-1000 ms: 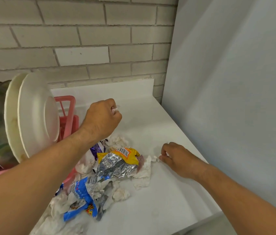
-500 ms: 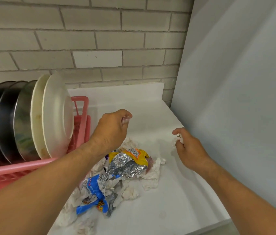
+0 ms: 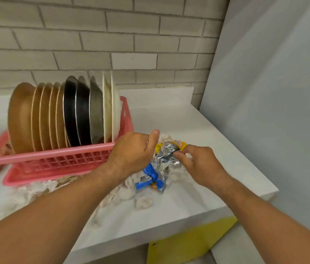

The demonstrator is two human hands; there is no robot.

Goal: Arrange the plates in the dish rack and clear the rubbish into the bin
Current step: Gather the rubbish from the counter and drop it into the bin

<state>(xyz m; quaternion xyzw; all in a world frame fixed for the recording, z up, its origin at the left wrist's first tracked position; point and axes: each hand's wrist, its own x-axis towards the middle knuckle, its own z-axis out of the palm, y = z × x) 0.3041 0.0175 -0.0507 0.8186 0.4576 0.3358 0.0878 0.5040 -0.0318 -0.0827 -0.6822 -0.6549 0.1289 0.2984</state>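
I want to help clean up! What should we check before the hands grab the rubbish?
1. Plates standing upright in the pink rack: ok.
2. Right hand pinching a tissue bit: ok.
3. Left hand free to grab: cannot tell, it is curled.
4. Silver wrapper and blue wrapper cleared off the counter: not ok, both lie there.
5. Bin within reach: cannot tell, none in view.

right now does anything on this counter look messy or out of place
Yes. Crumpled tissues and snack wrappers lie strewn over the white counter beside the pink dish rack, some tissue against its front edge. The plates stand upright in the rack, none askew.
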